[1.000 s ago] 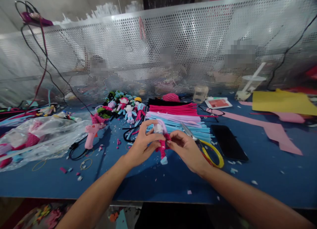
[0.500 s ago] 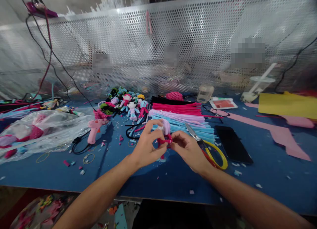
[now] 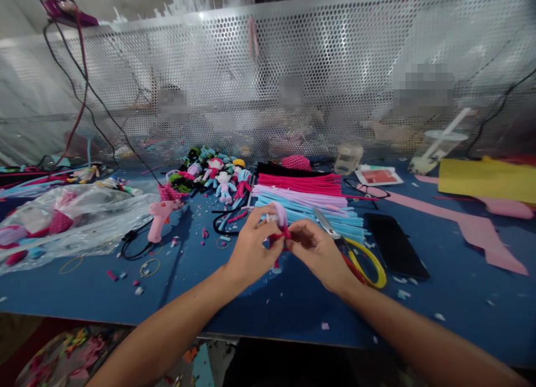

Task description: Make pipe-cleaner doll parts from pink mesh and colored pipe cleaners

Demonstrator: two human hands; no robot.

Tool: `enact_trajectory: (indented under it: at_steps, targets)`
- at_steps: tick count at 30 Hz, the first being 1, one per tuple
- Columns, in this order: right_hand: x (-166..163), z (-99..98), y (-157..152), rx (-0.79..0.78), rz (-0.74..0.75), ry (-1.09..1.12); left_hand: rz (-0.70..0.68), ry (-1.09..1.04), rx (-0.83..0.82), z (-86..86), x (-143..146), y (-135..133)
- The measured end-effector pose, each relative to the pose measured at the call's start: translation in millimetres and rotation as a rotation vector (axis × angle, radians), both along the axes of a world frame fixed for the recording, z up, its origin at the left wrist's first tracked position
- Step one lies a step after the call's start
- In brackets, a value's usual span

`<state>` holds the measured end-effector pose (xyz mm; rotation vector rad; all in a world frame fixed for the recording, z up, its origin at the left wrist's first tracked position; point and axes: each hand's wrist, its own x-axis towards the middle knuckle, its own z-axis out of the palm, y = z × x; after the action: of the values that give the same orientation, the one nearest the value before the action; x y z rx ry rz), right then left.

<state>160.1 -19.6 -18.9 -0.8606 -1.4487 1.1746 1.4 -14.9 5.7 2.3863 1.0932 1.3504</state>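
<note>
Both of my hands meet over the middle of the blue table. Between them is a small pipe-cleaner doll with a lilac head and a pink body. My left hand pinches the doll from the left, fingers closed on it. My right hand pinches its pink part from the right. Just behind lie stacked pipe cleaners in pink, lilac and light blue. Yellow-handled scissors lie under my right wrist.
A pink glue gun with black cable lies left, beside a clear plastic bag. Finished dolls pile at the back. A black phone, glasses, pink and yellow sheets sit right. A perforated metal screen closes the rear; people sit behind it.
The doll's pink legs, hanging down a second ago, are now gathered up between my fingers. Both hands have drawn closer together around it.
</note>
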Motion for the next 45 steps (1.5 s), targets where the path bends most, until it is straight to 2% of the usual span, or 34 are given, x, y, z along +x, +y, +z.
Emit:
enact_trajectory:
  at_steps: [6,11,16,23,25,27,29,31,33,35,37,41,45]
  targets:
    - [1,1.9,1,0.015,-0.009,-0.018,0.019,-0.022,0.010,-3.2,-1,0]
    - [5,0.1,2,0.027,-0.037,-0.001,-0.087,0.021,-0.044,4.5,-10,2]
    - [5,1.0,1,0.024,-0.050,-0.034,-0.062,-0.105,-0.083,0.5,-10,7]
    - [3,0.2,0,-0.009,-0.031,0.027,-0.027,-0.116,0.052,-7.4,0,3]
    - [3,-0.9,1,-0.014,-0.055,0.043,-0.004,-0.145,0.036,-7.5,2,3]
    - [3,-1.0,2,-0.023,-0.082,0.067,0.046,-0.297,-0.035,-6.9,2,4]
    - [4,-0.2,2,-0.026,-0.087,0.103,0.088,-0.542,-0.202,-5.9,0,6]
    - [4,1.0,2,-0.020,-0.075,0.129,0.060,-0.735,-0.523,-4.9,-2,9]
    - [4,1.7,1,-0.023,-0.057,0.131,-0.051,-0.783,-0.897,-4.4,-4,10]
    - [4,1.9,1,-0.029,-0.041,0.117,-0.181,-0.770,-1.092,-4.3,-4,10]
    - [4,1.7,1,-0.023,-0.032,0.095,-0.241,-0.791,-1.077,-4.4,-2,9]
    - [4,0.6,1,0.051,-0.080,0.047,-0.210,-0.858,-0.960,-4.9,5,6]
    - [3,-1.2,0,0.101,-0.116,0.004,-0.181,-0.822,-0.896,-8.0,10,6]
